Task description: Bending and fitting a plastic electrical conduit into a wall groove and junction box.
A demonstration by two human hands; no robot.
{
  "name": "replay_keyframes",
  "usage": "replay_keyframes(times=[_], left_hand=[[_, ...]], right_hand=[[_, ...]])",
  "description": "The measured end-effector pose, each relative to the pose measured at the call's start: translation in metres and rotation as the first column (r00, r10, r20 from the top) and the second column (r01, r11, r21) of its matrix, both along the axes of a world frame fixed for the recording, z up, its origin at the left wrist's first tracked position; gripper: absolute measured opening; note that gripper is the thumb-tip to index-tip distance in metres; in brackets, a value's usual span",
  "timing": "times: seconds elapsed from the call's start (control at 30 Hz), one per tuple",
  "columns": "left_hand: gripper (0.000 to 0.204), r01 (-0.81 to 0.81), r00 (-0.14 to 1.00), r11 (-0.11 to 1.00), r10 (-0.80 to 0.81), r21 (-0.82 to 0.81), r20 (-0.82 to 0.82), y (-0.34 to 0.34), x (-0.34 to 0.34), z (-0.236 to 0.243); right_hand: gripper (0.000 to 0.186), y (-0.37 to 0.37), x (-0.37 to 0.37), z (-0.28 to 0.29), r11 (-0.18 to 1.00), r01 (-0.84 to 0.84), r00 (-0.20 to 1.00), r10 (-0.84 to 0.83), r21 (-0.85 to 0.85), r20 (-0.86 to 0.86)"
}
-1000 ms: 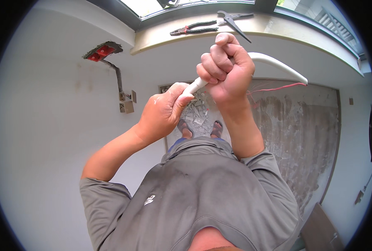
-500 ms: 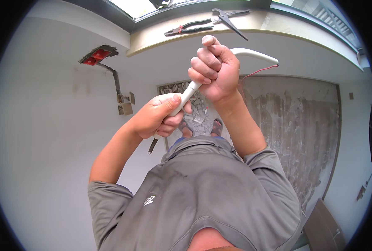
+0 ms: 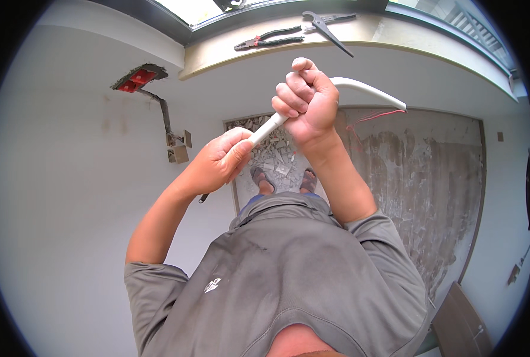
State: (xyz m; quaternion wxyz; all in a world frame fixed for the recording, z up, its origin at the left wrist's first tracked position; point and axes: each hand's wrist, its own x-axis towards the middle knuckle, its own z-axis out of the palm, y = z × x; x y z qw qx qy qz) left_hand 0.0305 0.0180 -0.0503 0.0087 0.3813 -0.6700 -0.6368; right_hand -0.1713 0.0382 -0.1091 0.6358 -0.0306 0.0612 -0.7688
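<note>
My left hand (image 3: 221, 157) grips the lower straight part of a white plastic conduit (image 3: 369, 87). A short dark rod (image 3: 203, 198) pokes out below that hand. Higher up, my right hand (image 3: 305, 101) is closed round the same conduit, which bends beyond it and slopes down to the right. A thin red cord (image 3: 375, 116) hangs from that far end. Pliers with red-and-black handles (image 3: 268, 40), a long dark tool with a curved head (image 3: 327, 34) and another tool lying behind it (image 3: 342, 19) rest on the windowsill (image 3: 390, 35) above my hands.
The left wall has red electrical boxes (image 3: 139, 80) in a rough cut-out, with a chased channel running to smaller boxes (image 3: 179, 154). Rubble (image 3: 271, 154) lies around my sandalled feet. A brown board (image 3: 463, 312) stands at the lower right.
Over the last second the conduit and both hands shifted leftward, the right hand ending slightly lower. My left hand changed its grip, and the dark rod came into view below it.
</note>
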Motion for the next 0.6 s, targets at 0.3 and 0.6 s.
replay_keyframes(times=[0.3, 0.6], left_hand=[[0.038, -0.075, 0.997, 0.915, 0.070, 0.395, 0.027, -0.001, 0.029, 0.002], [0.033, 0.116, 0.992, 0.932, -0.094, -0.342, 0.082, 0.005, 0.042, -0.029]], right_hand=[[0.021, 0.000, 0.001, -0.011, 0.999, -0.008, 0.999, 0.011, -0.053, 0.053], [0.016, -0.002, 0.016, -0.019, 0.990, 0.060, 0.998, -0.055, 0.127, -0.042]])
